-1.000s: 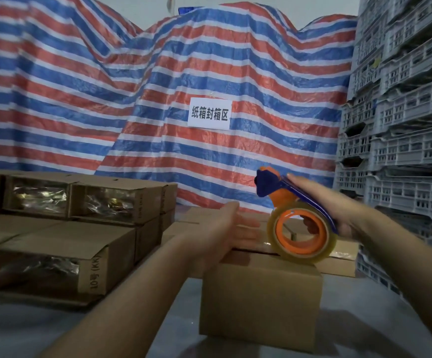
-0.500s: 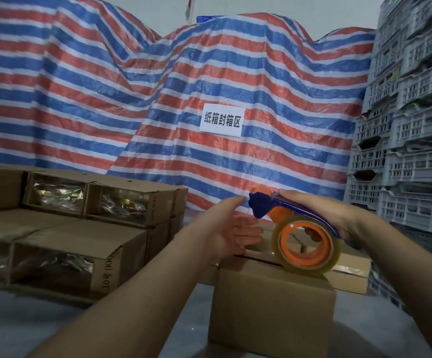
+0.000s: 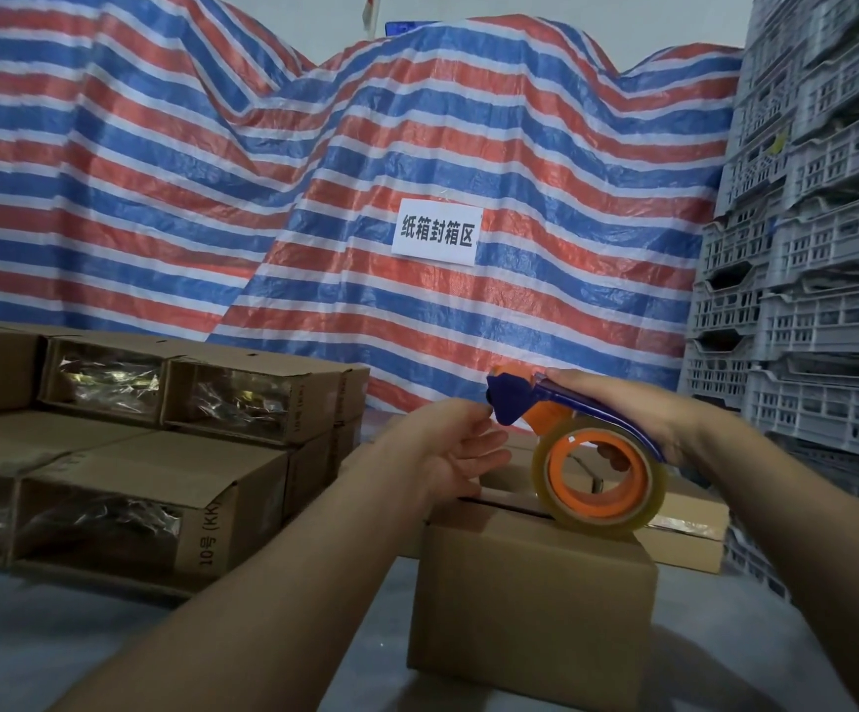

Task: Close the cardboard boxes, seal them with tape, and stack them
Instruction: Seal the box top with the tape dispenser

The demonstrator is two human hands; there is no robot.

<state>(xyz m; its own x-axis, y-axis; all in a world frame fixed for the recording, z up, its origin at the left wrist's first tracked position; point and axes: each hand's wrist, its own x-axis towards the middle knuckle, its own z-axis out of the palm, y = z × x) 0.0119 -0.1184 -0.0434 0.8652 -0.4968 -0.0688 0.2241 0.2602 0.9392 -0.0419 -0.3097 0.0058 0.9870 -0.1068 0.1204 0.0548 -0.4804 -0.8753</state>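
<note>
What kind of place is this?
Likely a warehouse packing area: a sign on the striped tarp reads carton-sealing zone, with stacked plastic crates and taped cardboard boxes.

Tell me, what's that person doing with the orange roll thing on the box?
A person is taping a cardboard box shut. The right hand grips a blue and orange tape dispenser, whose clear tape roll rests on the box's top by the seam between the flaps. The left hand rests open on the box top, fingers near the dispenser's front. To the left sit stacked boxes, with grey plastic crates piled on the right.
</note>
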